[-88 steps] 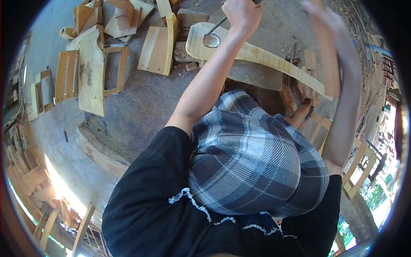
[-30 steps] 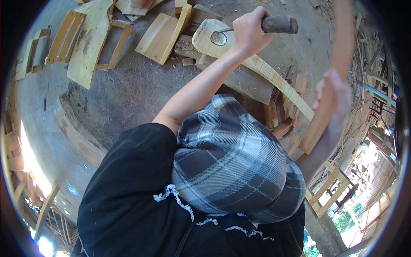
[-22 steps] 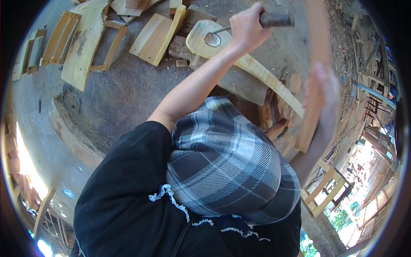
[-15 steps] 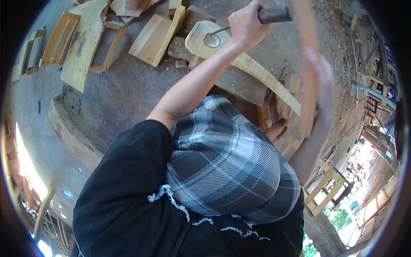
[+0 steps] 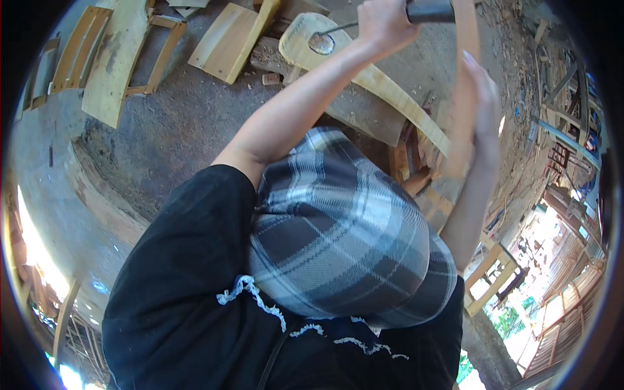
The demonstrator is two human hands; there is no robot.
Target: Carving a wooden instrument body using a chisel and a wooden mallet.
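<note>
My left hand [image 5: 390, 27] is closed round the dark handle of a gouge [image 5: 431, 12]. The metal shank slants down to the left, its tip in a round hollow [image 5: 322, 43] cut in the broad end of a pale, long-necked wooden piece [image 5: 385, 88]. On the right, my right hand [image 5: 482, 97] is closed on a long brown wooden bar [image 5: 463, 91], blurred by motion. The bar's upper part is at the butt end of the gouge handle. A dark wooden block [image 5: 370, 117] lies under the pale piece.
Wooden panels [image 5: 224, 40], a slatted frame [image 5: 81, 49] and a long plank [image 5: 116, 62] lie on the concrete floor [image 5: 169, 123] to the left. A small wood block [image 5: 271, 78] sits nearby. Scrap wood [image 5: 409, 169] is close to my knees, under a plaid cloth [image 5: 338, 227].
The wooden bar has swung left and up to the end of the gouge handle, my right hand moving with it. My left hand still grips the gouge; the view has shifted slightly.
</note>
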